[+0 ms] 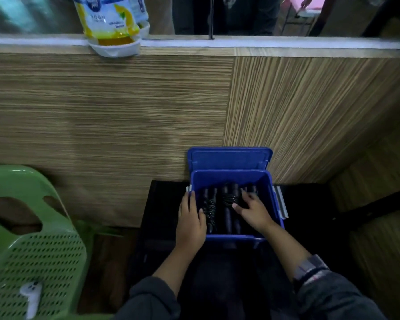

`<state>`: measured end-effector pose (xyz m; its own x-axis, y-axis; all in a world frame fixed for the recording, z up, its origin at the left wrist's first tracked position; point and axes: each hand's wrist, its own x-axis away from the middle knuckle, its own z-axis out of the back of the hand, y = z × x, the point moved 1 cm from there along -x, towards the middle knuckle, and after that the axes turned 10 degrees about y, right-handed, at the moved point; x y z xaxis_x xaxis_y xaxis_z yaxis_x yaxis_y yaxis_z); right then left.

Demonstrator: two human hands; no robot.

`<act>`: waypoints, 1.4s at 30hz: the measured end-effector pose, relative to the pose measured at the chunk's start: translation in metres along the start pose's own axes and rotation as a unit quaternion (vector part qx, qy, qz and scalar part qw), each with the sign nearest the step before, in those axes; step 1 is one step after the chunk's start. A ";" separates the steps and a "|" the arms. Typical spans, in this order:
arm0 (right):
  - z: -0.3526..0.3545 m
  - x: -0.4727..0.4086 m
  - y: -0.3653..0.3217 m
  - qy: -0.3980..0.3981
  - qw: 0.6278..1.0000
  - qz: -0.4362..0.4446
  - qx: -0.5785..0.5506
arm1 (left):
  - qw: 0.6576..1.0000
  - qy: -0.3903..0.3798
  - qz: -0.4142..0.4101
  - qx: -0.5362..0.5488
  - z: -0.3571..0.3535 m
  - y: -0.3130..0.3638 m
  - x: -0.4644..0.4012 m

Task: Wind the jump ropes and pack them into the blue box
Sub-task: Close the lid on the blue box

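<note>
While packed upright in open blue plastic box (231, 179): black wound jump ropes (219, 204). Left hand (191, 218) flat on rim, right hand (252, 210) loose-fingered, touching bundles (gripping nothing). Risk: coils springing loose, box tipping.

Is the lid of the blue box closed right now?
No, the lid stands open behind the blue box, and the wound black jump ropes show inside it.

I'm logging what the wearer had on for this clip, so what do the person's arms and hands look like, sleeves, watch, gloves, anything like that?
Both hands are bare, no gloves or rings visible. The left hand and right hand come out of dark grey sleeves pushed up toward the elbows. The right sleeve shows a lighter grey cuff with thin pale stripes; the left sleeve looks plain. No watch shows.
</note>
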<state>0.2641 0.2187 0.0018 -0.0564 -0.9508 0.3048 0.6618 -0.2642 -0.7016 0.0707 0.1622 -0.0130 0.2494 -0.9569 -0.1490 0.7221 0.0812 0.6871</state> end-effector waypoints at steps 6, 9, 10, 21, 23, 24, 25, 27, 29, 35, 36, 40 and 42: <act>0.026 -0.015 -0.043 0.163 0.956 0.163 0.180 | 1.000 0.005 -0.002 -0.014 -0.003 -0.005 0.000; 0.038 -0.028 -0.070 0.271 0.908 0.247 0.202 | 1.000 -0.005 0.006 -0.026 -0.002 -0.006 0.000; 0.043 -0.032 -0.078 0.286 0.897 0.259 0.217 | 1.000 -0.007 0.007 -0.028 -0.002 -0.006 0.000; 0.053 -0.050 -0.109 0.154 0.903 0.213 0.341 | 1.000 -0.011 0.001 -0.008 0.004 -0.003 0.003; 0.055 -0.048 -0.112 0.130 0.903 0.212 0.350 | 1.000 -0.017 0.006 0.006 0.004 -0.003 0.003; 0.056 -0.046 -0.111 0.125 0.906 0.219 0.339 | 1.000 -0.019 0.006 0.012 0.004 -0.003 0.004; 0.056 -0.043 -0.109 0.125 0.910 0.229 0.321 | 1.000 -0.020 0.004 0.013 0.004 -0.003 0.004; 0.057 -0.035 -0.103 0.138 0.911 0.249 0.297 | 1.000 -0.016 0.005 0.018 0.004 -0.002 0.006; 0.058 -0.027 -0.095 0.155 0.900 0.265 0.309 | 1.000 -0.014 0.005 0.023 0.004 -0.002 0.009; 0.082 -0.008 -0.090 0.254 0.904 0.232 0.253 | 1.000 -0.016 0.008 0.003 0.001 -0.002 0.015; 0.088 -0.005 -0.092 0.248 0.906 0.244 0.240 | 1.000 -0.012 0.012 0.001 0.000 -0.002 0.014; 0.094 0.021 -0.084 0.154 0.901 0.318 0.252 | 0.999 -0.020 0.017 0.040 0.002 -0.004 0.011; 0.086 0.037 -0.069 0.131 0.894 0.347 0.250 | 0.995 -0.033 0.058 0.081 0.004 -0.005 0.008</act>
<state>0.2806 0.2156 0.1169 0.3673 -0.8806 -0.2994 0.8536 0.4470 -0.2677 0.0667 0.1529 -0.0148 0.2785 -0.9603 -0.0187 0.5765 0.1515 0.8029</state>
